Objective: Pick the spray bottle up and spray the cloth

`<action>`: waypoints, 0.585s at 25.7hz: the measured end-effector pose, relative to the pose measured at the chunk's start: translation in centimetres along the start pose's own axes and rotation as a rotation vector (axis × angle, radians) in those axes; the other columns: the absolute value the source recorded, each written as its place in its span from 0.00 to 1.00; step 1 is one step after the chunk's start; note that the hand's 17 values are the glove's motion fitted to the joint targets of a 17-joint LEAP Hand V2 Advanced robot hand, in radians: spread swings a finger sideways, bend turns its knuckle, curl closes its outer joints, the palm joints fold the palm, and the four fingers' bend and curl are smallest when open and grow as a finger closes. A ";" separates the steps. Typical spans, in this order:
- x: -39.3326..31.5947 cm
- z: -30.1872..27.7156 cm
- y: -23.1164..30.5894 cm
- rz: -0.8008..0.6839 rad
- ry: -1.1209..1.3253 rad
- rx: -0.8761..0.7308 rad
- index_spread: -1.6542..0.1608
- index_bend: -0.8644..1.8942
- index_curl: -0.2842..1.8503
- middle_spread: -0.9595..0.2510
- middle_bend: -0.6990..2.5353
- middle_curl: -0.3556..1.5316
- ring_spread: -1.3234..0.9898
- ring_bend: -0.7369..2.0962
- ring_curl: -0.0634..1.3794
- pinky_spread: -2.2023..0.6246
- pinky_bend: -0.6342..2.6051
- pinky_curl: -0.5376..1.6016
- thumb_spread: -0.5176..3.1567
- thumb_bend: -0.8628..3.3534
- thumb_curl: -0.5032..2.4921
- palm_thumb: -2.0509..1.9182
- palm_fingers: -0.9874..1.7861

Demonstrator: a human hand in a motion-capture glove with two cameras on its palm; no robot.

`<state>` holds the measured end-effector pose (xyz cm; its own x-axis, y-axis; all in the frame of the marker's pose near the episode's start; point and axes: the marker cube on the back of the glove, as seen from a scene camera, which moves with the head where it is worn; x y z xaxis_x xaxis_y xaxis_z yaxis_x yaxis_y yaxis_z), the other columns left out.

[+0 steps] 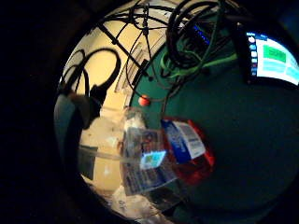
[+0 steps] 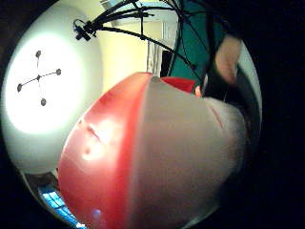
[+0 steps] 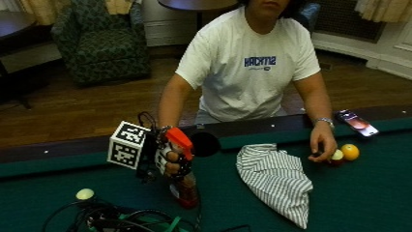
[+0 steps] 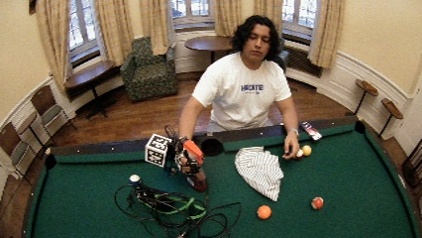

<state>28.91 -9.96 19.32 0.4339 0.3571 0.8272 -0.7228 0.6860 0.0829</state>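
A person in a white T-shirt sits behind a green felt pool desk (image 3: pixel 360 193). Their gloved right hand (image 3: pixel 172 162) is wrapped around the neck of a clear plastic spray bottle with an orange-red trigger head (image 3: pixel 182 176), fingers curled about it just below the head. The bottle stands upright with its red-tinted base on or just above the felt; contact cannot be told. The nozzle points toward the person's left, where a white cloth with thin dark stripes (image 3: pixel 277 179) lies crumpled on the felt, near the bottle but apart from it.

The bare left hand (image 3: pixel 322 142) rests on the felt past the cloth, fingertips touching a dark red and white ball (image 3: pixel 335 157), with a yellow ball (image 3: pixel 350 152) just beside it. A phone (image 3: pixel 357 123) lies on the rail near that wrist.

In front of the bottle lies a tangle of black and green cables (image 3: pixel 122 220), with a pale ball (image 3: pixel 84 194) beside it. In the wide outside view, an orange ball (image 4: pixel 264 211) and a red and white ball (image 4: pixel 317 203) lie farther out on the felt.
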 end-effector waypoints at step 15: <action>-14.2 -2.6 2.9 -0.140 -0.099 0.022 0.76 0.41 0.34 0.60 0.36 0.45 0.48 0.49 0.35 0.68 0.33 0.43 0.31 0.20 0.36 0.74 0.87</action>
<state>22.06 -11.36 6.39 0.4763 0.1942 0.8575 -0.6713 0.7102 0.2120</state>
